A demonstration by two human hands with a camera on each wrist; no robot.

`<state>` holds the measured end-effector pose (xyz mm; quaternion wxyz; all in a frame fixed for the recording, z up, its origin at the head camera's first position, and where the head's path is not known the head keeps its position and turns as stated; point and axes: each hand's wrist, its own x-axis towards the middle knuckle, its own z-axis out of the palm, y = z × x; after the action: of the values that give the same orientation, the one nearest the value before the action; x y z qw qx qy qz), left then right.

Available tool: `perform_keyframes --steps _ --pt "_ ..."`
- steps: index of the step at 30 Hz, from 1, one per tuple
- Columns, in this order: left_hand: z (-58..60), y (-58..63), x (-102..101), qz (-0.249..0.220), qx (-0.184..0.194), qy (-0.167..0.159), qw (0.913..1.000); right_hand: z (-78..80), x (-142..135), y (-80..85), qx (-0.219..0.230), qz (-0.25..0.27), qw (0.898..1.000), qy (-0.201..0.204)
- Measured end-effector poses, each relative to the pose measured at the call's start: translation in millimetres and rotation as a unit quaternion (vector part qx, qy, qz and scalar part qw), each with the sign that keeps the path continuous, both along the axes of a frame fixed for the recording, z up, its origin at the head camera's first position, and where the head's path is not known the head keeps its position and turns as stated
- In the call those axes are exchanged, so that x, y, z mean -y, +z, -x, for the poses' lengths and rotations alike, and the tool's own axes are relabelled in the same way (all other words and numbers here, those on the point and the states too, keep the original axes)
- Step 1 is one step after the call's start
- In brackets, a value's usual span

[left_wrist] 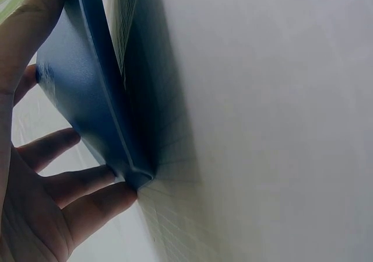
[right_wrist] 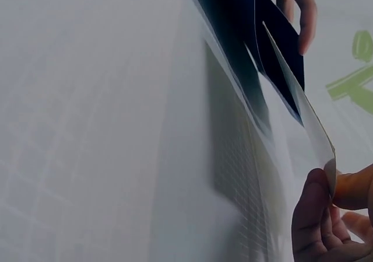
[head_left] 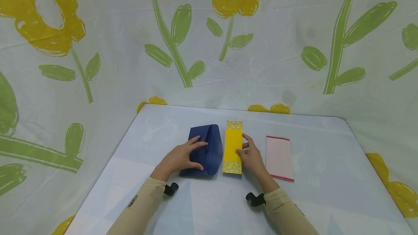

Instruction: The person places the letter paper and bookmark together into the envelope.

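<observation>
A navy envelope (head_left: pixel 196 155) stands under my left hand (head_left: pixel 179 157), its flap unfolded to the right. My left thumb and spread fingers grip its body; in the left wrist view, fingertips (left_wrist: pixel 125 195) touch the envelope's edge (left_wrist: pixel 108 98). Just right of the flap, my right hand (head_left: pixel 253 157) pinches a yellow card (head_left: pixel 232 144) with patterned gold bands at both ends, thumb on its face. Seen from the right wrist, the card (right_wrist: pixel 312 122) is edge-on and tilted, its far end beside the open envelope (right_wrist: pixel 280 46). Whether that end is inside cannot be told.
To the right of my right hand lies a pale pink card or packet (head_left: pixel 279 159) with red top and bottom edges. All lies on a pale patterned table (head_left: pixel 215 209). Behind it hangs a flower-printed sheet (head_left: pixel 261 75).
</observation>
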<state>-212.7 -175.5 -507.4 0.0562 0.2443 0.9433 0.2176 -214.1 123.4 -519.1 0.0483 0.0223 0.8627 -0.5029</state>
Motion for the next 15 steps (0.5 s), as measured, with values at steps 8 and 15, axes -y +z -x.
perform_keyframes --steps 8,15 --pt "-0.2 -0.1 0.0 0.001 0.002 0.002 1.0000 0.0 5.5 0.8 0.005 0.006 1.000 -0.002" --pt "-0.2 1.2 -0.3 0.004 0.003 0.004 1.0000 0.1 10.3 1.7 0.001 0.008 1.000 0.002"
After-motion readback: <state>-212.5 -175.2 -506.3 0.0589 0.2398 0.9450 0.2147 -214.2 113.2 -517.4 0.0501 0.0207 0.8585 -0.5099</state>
